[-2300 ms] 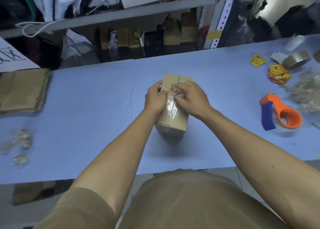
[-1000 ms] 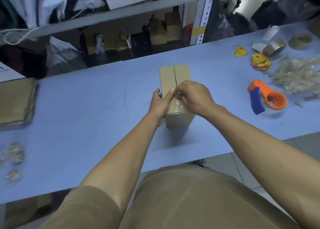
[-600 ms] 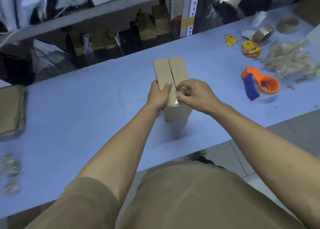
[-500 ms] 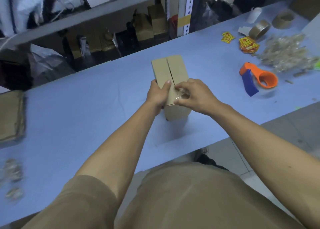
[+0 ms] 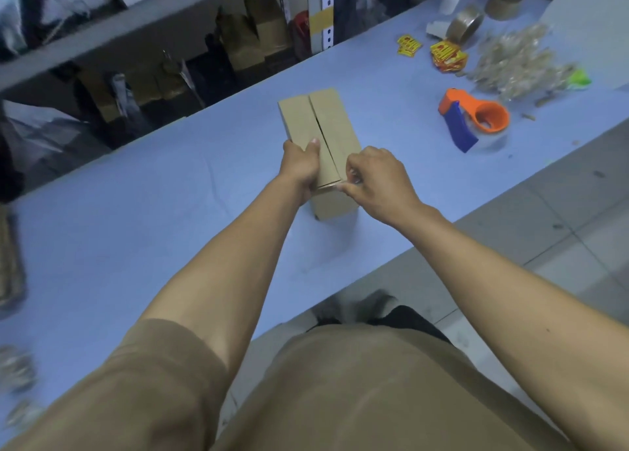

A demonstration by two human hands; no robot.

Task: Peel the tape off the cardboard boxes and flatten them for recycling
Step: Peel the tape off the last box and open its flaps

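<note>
Cardboard box (image 5: 332, 127) gripped by the left hand (image 5: 301, 166); beside its thumb, right hand (image 5: 376, 178) fingers pinch clear tape (image 5: 355, 180).

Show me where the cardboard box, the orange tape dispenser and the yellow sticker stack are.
cardboard box (image 5: 335, 123), head view, right top flap.
orange tape dispenser (image 5: 490, 118), head view, orange ring.
yellow sticker stack (image 5: 447, 57), head view, top sticker.
</note>
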